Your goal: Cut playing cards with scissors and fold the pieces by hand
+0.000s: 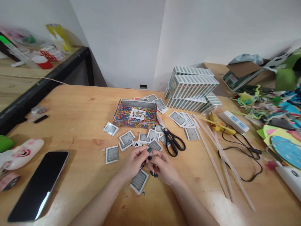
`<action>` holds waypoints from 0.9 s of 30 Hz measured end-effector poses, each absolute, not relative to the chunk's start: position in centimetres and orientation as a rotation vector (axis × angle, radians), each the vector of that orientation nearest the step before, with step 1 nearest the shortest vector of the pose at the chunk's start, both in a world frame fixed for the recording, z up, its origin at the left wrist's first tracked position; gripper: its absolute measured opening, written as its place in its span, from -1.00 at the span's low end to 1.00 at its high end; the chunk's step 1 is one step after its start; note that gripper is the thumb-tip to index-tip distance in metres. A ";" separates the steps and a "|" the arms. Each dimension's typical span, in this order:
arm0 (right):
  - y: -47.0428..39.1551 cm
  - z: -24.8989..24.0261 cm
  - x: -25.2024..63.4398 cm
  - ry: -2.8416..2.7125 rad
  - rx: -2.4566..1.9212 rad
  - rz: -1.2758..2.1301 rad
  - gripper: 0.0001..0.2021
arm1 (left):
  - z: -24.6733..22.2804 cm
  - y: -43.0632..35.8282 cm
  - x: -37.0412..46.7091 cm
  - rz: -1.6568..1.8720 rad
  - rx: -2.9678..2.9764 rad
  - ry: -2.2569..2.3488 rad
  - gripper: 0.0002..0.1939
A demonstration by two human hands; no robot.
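Both of my hands meet over the middle of the table, fingertips pinched together. Between my left hand (137, 160) and my right hand (161, 166) a small pale, patterned bit of a playing card (151, 154) shows; most of it is hidden by the fingers. Just below them lies a grey-backed card (139, 181). Several more cards, such as one at the left (112, 154), are scattered in front of an open box (135, 123) with a multicoloured pattern. A face-up card (137, 114) rests inside the box. Black-handled scissors (173, 142) lie right of my hands, blades on cards.
Stacked card packs (191, 86) stand at the back right. Clear glue sticks (218, 157), a yellow glue gun (217, 124), a power strip (234, 121) and a black cable (244, 147) lie to the right. A phone (39, 185) lies at the left.
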State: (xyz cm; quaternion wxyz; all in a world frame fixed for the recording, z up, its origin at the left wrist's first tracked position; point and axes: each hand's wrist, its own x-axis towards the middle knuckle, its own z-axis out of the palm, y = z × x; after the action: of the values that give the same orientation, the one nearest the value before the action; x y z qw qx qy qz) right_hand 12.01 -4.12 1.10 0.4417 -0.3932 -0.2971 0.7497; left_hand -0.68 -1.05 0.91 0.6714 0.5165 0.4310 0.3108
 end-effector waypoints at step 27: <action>-4.4 1.8 12.3 -0.851 -0.747 1.921 -0.76 | 1.4 -0.9 -0.6 0.765 0.665 0.857 -0.71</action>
State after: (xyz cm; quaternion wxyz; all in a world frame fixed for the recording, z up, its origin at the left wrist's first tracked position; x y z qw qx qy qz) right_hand 12.25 -4.39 1.79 0.4403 -0.3007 -0.3425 0.7736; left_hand -0.59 -0.87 1.40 0.7876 0.3088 0.3978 0.3552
